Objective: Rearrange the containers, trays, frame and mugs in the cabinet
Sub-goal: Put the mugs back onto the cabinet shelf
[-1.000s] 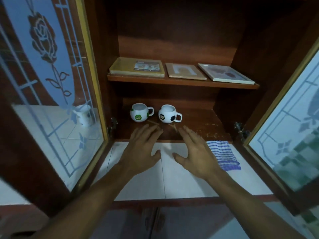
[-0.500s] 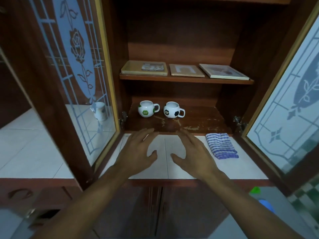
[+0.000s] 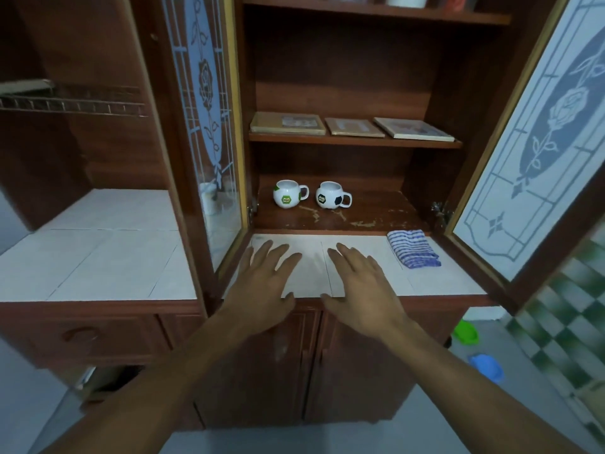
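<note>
Two round white mugs stand side by side on the cabinet's lower shelf: one with green patches (image 3: pixel 287 198) on the left and one with black football patches (image 3: pixel 331 199) to its right. On the shelf above lie a flat yellowish tray (image 3: pixel 287 123), a smaller flat tan frame (image 3: pixel 354 127) and a framed picture (image 3: pixel 413 128). My left hand (image 3: pixel 265 280) and my right hand (image 3: pixel 364 283) hover flat, fingers spread, over the tiled counter (image 3: pixel 311 280) in front of the cabinet. Both hold nothing.
Both glass doors with etched roses stand open, one at the left (image 3: pixel 204 103) and one at the right (image 3: pixel 537 139). A folded blue-striped cloth (image 3: pixel 412 252) lies on the counter's right. Containers show at the top shelf's edge (image 3: pixel 406 0). A wire rack (image 3: pixel 72 101) hangs at the far left.
Both hands have drawn back from the lower shelf's edge to over the counter. The view has pulled away, showing more of the cabinet and the floor.
</note>
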Demonstrator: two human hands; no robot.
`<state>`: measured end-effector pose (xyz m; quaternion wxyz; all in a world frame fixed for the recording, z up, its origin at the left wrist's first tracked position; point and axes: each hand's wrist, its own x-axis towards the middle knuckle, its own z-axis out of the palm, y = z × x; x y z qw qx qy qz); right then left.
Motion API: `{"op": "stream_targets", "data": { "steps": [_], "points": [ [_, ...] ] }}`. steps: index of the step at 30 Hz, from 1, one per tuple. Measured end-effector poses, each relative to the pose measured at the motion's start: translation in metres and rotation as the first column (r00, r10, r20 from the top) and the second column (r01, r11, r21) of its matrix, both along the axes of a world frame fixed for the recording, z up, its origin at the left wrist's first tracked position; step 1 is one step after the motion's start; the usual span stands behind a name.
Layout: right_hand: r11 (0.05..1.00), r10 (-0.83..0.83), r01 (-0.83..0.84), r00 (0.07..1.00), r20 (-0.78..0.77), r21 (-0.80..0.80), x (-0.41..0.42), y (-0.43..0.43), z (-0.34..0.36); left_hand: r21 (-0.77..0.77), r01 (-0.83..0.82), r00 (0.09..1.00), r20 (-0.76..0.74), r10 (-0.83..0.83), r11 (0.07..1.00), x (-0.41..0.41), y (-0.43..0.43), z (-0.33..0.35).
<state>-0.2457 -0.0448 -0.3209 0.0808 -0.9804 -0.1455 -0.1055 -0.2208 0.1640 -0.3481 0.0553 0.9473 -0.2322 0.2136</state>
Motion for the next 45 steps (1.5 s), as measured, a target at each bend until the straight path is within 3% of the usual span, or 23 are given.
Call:
{"op": "stream_targets", "data": {
  "steps": [11, 23, 45],
  "points": [
    [0.998, 0.041, -0.042, 0.999, -0.014, -0.048, -0.079, 0.061, 0.003, -0.022, 0.031, 0.999, -0.033, -0.031, 0.999, -0.087, 0.059, 0.004],
    [0.983, 0.185, -0.184, 0.983, 0.009, -0.024, -0.123, 0.103, 0.010, -0.007, -0.124, 0.992, -0.031, 0.124, 0.992, -0.153, 0.107, 0.020],
    [0.987, 0.162, -0.163, 0.986, 0.042, 0.009, -0.124, 0.295, 0.012, -0.057, -0.078, 0.997, -0.014, 0.077, 0.995, -0.153, 0.306, 0.009]
  ]
}}
